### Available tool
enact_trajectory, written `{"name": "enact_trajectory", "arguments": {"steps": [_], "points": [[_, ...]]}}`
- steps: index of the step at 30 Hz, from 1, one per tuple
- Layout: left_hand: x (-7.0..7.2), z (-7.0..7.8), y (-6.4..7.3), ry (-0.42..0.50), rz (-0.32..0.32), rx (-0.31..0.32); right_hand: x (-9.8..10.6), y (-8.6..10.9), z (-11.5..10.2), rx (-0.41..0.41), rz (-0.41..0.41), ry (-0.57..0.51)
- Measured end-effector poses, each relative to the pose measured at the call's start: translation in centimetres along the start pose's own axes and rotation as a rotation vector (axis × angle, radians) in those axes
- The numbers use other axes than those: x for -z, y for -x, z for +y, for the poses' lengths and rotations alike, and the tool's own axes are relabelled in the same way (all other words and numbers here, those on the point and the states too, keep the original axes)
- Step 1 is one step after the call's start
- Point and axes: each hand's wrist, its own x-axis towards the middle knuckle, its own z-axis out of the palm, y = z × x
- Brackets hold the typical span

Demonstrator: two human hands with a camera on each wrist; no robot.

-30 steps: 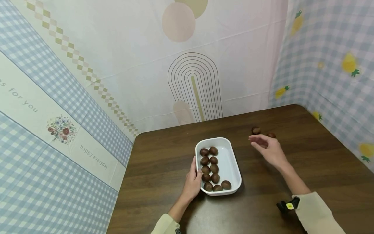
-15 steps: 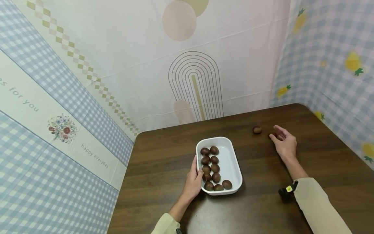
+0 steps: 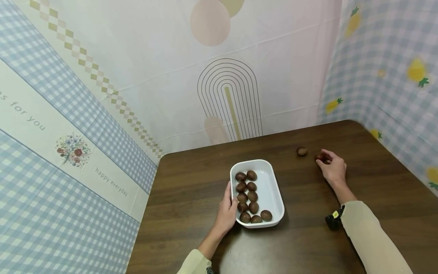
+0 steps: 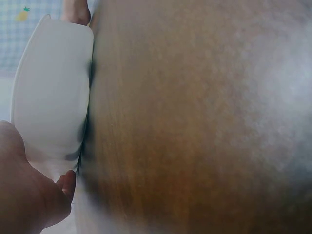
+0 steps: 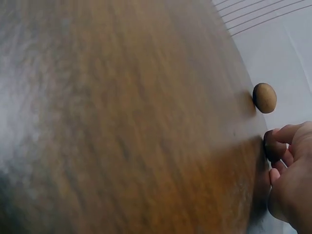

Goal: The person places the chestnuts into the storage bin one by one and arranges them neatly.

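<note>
A white rectangular baking dish (image 3: 268, 186) stands on the table. Several brown chestnuts lie inside, in two columns along its left side and a short row at the near end. My left hand (image 3: 225, 213) holds the dish's left side, thumb over the rim and fingers along the outer wall. To the right, my right hand (image 3: 334, 169) pinches a chestnut (image 3: 319, 157) at the tabletop between thumb and fingers; the hand partly covers it. Another chestnut (image 3: 302, 151) lies just left of that hand. The right wrist view shows its pale tan side (image 5: 265, 97).
The dark wooden table (image 3: 191, 182) ends at a far edge against a patterned cloth wall (image 3: 164, 95). Blue checked cloth (image 3: 373, 87) hangs close along the right side. In the left wrist view the dish's outer wall (image 4: 53, 83) rises from the tabletop.
My right hand has moved right, past the nearer loose chestnut, and its fingers have closed on the other one. The left hand and dish have stayed in place.
</note>
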Motion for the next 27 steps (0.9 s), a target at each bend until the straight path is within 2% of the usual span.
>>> {"name": "enact_trajectory", "arguments": {"steps": [6, 17, 25, 27], "points": [[0.0, 0.0, 0.0, -0.008, 0.000, 0.000, -0.2, 0.0, 0.2, 0.050, -0.008, 0.035], [-0.1, 0.0, 0.0, -0.009, -0.001, -0.002, 0.1, 0.3, 0.0, 0.092, 0.017, 0.084], [-0.1, -0.2, 0.0, -0.036, 0.013, -0.033, 0.3, 0.8, 0.3, 0.136, -0.004, 0.113], [-0.1, -0.2, 0.0, -0.031, 0.009, -0.022, 0.3, 1.1, 0.3, 0.145, -0.007, 0.107]]}}
